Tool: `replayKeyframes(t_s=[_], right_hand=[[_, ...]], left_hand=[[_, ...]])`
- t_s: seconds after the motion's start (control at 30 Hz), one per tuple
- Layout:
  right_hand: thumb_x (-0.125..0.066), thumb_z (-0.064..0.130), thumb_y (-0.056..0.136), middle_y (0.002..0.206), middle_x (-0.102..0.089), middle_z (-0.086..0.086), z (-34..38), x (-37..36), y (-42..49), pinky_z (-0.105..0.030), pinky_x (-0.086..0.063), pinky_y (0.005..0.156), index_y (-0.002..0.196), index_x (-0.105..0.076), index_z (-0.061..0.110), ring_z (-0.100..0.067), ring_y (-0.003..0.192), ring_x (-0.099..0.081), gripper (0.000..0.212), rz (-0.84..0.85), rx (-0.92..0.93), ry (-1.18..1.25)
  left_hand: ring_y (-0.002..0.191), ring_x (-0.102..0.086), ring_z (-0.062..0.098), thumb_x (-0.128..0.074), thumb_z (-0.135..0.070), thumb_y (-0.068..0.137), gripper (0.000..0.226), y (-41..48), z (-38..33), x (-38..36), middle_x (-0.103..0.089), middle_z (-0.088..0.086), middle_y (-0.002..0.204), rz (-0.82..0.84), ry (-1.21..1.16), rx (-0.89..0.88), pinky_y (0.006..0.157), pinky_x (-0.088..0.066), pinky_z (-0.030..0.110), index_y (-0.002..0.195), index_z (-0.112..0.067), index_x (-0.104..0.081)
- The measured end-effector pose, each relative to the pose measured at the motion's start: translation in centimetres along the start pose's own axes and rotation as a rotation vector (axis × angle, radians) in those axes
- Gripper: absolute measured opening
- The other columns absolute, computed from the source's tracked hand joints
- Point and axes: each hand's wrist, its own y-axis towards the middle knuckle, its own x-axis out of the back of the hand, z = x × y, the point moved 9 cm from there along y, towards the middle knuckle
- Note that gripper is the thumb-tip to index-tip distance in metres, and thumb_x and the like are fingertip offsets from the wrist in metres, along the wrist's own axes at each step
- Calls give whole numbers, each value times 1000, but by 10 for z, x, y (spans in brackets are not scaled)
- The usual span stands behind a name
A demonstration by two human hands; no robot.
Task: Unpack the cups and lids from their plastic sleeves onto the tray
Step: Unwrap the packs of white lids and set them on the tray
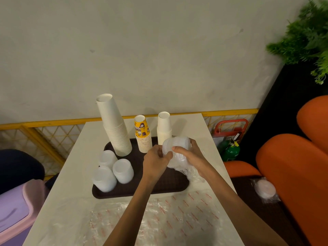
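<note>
Our right hand (193, 157) curls its fingers (179, 149) round the lid stack (174, 143) over the tray (168, 183); our left hand (155, 161) pinches the plastic sleeve (188, 172).

Dark brown tray (174, 183), white cup stacks (115, 128), one yellow-and-brown printed stack (142, 134), clear red-printed sleeves (177, 215).

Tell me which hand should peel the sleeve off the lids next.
Probably left: the left hand pinches the sleeve at the end of the lids, while the right hand grips the stack.
</note>
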Motion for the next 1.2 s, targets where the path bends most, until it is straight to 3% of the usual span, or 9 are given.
replayKeyframes(t_s=[0.1,0.23,0.33,0.47,0.7,0.8,0.97,1.1,1.2], right_hand=[[-76,26,76,98,-60,14,-24,-3,-7,-8,-48,73,101,-57,32,-3,87,-62,32,134,-152,90],[-84,65,38,110,-43,10,-46,5,-3,-22,-46,78,133,-35,19,-12,101,-47,117,107,-276,-44],[-77,33,76,117,-39,8,-45,6,-2,-15,-42,70,139,-31,19,-12,104,-40,79,65,-305,-113],[-80,58,54,114,-50,11,-54,10,-3,-22,-40,81,130,-36,24,-10,104,-47,94,106,-301,-51],[-69,27,85,137,-42,-5,-71,30,12,-31,-36,94,143,-28,13,-19,122,-43,73,19,-323,-11],[-71,26,83,144,-37,-6,-80,38,23,-36,-35,102,145,-27,15,-24,130,-39,76,-35,-353,-8],[-70,27,84,134,-46,-2,-86,38,29,-28,-34,88,139,-34,16,-10,110,-44,66,27,-337,26],[-66,21,87,148,-33,-7,-94,34,46,-33,-35,100,145,-25,14,-24,131,-37,71,-67,-399,2],[-69,24,85,144,-38,-6,-99,29,47,-32,-37,94,144,-28,15,-17,123,-41,72,-29,-386,9]], left_hand=[[88,-58,15,-66,-19,88,30,2,8,-5,-64,8,104,6,-11,37,74,-47,20,112,-3,-58],[87,-56,13,-65,-17,88,31,5,12,-2,-62,4,102,-47,-5,50,70,-45,15,114,-3,-58],[87,-55,13,-64,-18,88,30,10,14,5,-58,0,98,-111,-26,61,68,-44,15,114,-4,-57],[93,-57,20,-58,-17,92,26,24,28,15,-60,7,104,-173,-205,154,81,-50,30,115,-6,-55],[107,-48,22,-50,-12,96,37,46,100,5,-48,6,118,-217,-556,420,84,-51,37,131,-5,-43],[111,-46,25,-50,-13,96,41,48,146,-16,-44,9,126,-204,-510,545,83,-51,37,135,-9,-37],[122,-45,34,-47,-13,97,42,46,200,-38,-43,16,136,-187,-406,676,95,-50,47,138,-9,-36],[126,-44,36,-44,-11,99,44,51,216,-42,-43,18,139,-142,-210,640,103,-43,46,141,-5,-34],[123,-46,38,-44,-10,98,44,52,221,-46,-41,22,139,-87,-20,581,100,-42,44,140,0,-35]])
